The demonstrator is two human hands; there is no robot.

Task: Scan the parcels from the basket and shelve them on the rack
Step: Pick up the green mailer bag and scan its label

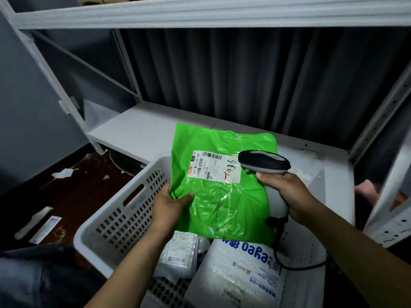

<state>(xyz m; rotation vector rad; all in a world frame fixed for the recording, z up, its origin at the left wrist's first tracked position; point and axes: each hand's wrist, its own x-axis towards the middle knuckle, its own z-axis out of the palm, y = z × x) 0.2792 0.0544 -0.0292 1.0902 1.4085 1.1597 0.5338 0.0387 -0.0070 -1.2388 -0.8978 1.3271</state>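
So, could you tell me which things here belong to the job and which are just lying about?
Job: green parcel, barcode scanner, white basket, white parcels inside it, rack shelf.
Lying about: paper scrap, label strip on the floor.

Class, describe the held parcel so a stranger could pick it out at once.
Start at the white slotted basket in front of the rack. Above it, the left hand holds one parcel under the scanner. It alone is bright green; the other parcels are white.
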